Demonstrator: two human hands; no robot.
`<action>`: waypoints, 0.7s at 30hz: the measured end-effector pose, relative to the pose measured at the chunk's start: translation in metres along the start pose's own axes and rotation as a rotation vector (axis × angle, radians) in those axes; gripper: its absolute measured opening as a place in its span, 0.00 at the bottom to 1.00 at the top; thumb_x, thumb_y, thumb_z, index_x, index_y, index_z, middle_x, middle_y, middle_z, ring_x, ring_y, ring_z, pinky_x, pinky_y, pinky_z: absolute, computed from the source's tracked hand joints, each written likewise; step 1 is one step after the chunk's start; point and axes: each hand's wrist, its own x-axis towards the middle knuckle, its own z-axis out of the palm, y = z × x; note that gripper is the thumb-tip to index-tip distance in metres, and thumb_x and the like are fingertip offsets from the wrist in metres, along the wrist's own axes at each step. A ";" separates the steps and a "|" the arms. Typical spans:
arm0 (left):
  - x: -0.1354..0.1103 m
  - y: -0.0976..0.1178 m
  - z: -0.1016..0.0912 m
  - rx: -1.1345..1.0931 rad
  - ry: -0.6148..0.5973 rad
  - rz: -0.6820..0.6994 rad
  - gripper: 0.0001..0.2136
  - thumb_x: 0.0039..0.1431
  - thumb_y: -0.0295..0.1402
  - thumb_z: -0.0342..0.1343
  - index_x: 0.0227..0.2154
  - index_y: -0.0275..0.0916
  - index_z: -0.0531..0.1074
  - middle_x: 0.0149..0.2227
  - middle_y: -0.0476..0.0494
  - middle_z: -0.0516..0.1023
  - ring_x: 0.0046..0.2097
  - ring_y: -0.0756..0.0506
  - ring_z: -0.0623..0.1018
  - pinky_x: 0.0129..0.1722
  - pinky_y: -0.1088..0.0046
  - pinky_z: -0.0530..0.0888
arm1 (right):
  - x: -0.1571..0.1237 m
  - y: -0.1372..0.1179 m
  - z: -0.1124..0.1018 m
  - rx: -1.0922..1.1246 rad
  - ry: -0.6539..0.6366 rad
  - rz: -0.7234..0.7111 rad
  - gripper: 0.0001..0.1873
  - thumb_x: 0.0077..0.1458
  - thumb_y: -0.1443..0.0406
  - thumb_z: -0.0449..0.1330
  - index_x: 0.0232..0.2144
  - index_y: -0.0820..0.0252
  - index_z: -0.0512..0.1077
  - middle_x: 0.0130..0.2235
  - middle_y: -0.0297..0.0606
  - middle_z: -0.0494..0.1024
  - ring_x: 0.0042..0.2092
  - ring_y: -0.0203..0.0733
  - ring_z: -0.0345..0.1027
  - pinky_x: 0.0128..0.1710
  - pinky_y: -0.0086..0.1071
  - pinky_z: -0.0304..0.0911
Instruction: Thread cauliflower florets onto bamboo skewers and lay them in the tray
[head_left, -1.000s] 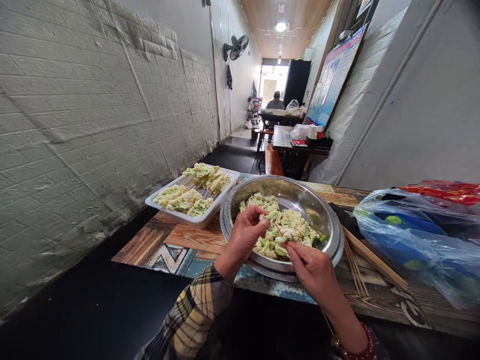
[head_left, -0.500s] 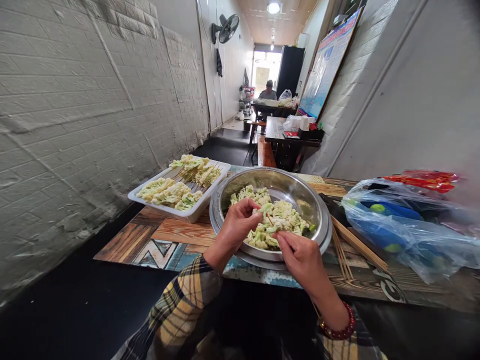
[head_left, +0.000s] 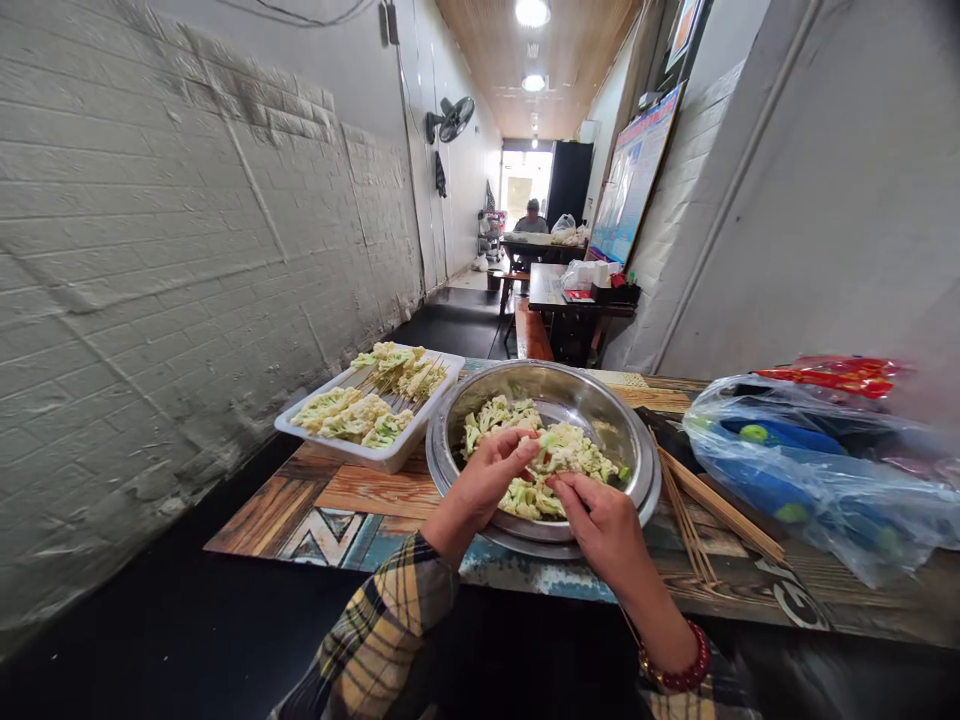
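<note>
A steel bowl (head_left: 637, 440) on the table holds a heap of cauliflower florets (head_left: 577, 452). Over its near side my left hand (head_left: 487, 478) pinches a floret between thumb and fingers. My right hand (head_left: 600, 525) is closed just to the right of it, fingertips almost touching the left hand; it seems to grip a thin bamboo skewer, mostly hidden. A red bead bracelet (head_left: 675, 665) circles my right wrist.
A white tray (head_left: 352, 452) of skewered cauliflower sits left of the bowl. Loose bamboo skewers (head_left: 697, 520) lie to the right, beside a blue plastic bag (head_left: 817, 470). A brick wall runs along the left. Far down the room a person (head_left: 532, 217) sits at a table.
My hands have drawn closer together over the bowl's near side, the floret now pressed between them. The camera view tilted down slightly.
</note>
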 end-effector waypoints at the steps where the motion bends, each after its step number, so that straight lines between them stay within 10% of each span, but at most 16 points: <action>1: 0.000 -0.001 0.000 0.008 -0.017 -0.004 0.11 0.49 0.39 0.62 0.30 0.36 0.75 0.32 0.46 0.71 0.32 0.51 0.69 0.29 0.78 0.68 | 0.000 -0.001 0.000 -0.004 -0.005 -0.003 0.15 0.63 0.61 0.50 0.34 0.56 0.76 0.34 0.37 0.81 0.37 0.43 0.75 0.39 0.32 0.65; 10: 0.003 -0.008 -0.006 -0.168 0.199 0.017 0.12 0.44 0.39 0.64 0.29 0.37 0.72 0.30 0.50 0.69 0.31 0.52 0.69 0.28 0.78 0.67 | -0.003 -0.002 -0.004 -0.026 -0.108 -0.050 0.15 0.63 0.61 0.49 0.37 0.55 0.75 0.37 0.36 0.81 0.39 0.42 0.75 0.40 0.32 0.67; 21: 0.004 -0.006 -0.010 -0.030 0.036 0.030 0.11 0.51 0.39 0.59 0.25 0.36 0.68 0.24 0.53 0.62 0.27 0.54 0.61 0.29 0.78 0.60 | -0.002 -0.006 0.003 -0.090 -0.088 -0.132 0.18 0.64 0.65 0.46 0.45 0.60 0.74 0.44 0.40 0.80 0.43 0.44 0.76 0.45 0.34 0.68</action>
